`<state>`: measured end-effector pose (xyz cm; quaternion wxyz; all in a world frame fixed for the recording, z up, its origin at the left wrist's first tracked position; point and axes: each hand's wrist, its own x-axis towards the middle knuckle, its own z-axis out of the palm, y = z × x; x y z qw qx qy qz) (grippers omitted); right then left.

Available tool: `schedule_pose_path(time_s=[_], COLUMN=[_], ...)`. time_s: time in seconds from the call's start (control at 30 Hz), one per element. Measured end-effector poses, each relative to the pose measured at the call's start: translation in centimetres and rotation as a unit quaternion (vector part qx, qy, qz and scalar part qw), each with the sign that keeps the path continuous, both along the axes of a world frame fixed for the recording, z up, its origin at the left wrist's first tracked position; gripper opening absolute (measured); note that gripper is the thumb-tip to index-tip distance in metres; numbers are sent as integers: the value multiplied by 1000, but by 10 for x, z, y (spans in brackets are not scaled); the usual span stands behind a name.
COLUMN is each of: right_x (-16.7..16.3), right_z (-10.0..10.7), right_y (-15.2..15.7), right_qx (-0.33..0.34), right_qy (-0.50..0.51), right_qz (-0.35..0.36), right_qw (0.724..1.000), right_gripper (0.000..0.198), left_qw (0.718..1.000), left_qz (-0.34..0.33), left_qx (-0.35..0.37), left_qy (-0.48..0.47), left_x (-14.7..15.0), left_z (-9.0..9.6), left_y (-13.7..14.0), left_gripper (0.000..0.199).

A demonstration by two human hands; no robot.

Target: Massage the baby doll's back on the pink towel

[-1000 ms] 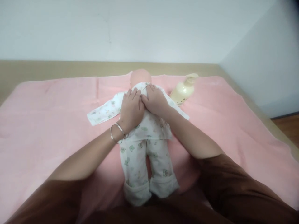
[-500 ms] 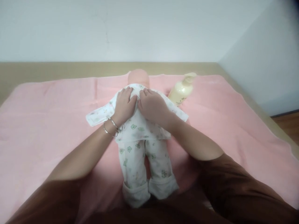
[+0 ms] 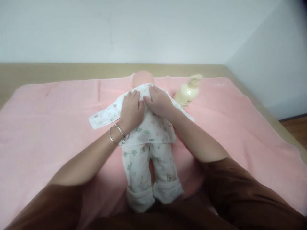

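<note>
pale walls (image 3: 168, 32), brown floor (image 3: 297, 128), tan tabletop (image 3: 72, 69)

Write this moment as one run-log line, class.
left hand: on printed shirt; right hand: on printed shirt; doll: on pink cloth; pump bottle: right of doll

Doll head (image 3: 143, 78), 12 o'clock: smooth matt plastic by looks; printed top (image 3: 152, 129) + trousers (image 3: 138, 169), 6 o'clock: matt cloth. Pump bottle (image 3: 188, 92), 2 o'clock: glossy plastic; bangles (image 3: 119, 128), 8 o'clock: shiny smooth metal. Pink sheet (image 3: 59, 137), matt cloth w/ creases; brown sleeve (image 3: 240, 188), 4 o'clock, matt cloth; floor (image 3: 296, 130), 3 o'clock, wood-look.
</note>
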<state>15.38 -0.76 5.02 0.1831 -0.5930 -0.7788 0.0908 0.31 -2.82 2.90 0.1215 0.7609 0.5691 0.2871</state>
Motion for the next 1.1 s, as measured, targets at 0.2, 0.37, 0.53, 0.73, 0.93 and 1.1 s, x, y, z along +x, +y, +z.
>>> schedule_pose_path(time_s=[0.2, 0.37, 0.53, 0.73, 0.93, 1.1], right_x=[-1, 2, 1, -9, -4, 0], right_z=[8, 17, 16, 8, 2, -1], right_y=[-3, -6, -10, -23, -9, 2], right_qx=[-6, -40, -31, 42, -4, -31], right_qy=[-16, -18, -29, -97, -25, 3], right_qz=[-1, -2, -6, 29, -7, -17], right_qw=[1000, 999, 999, 994, 1000, 999], right_gripper=[47, 41, 40, 45, 51, 60], left_qw=[999, 1000, 999, 999, 1000, 1000], left_qz=[-31, -5, 10, 7, 9, -14], left_qx=[11, -27, -33, -26, -22, 13], left_qy=[21, -12, -26, -27, 7, 18], left_x=[3, -6, -9, -8, -7, -5], left_z=[6, 2, 1, 0, 1, -2], left_y=[-4, 13, 19, 17, 15, 8], left_gripper=[55, 56, 56, 53, 52, 53])
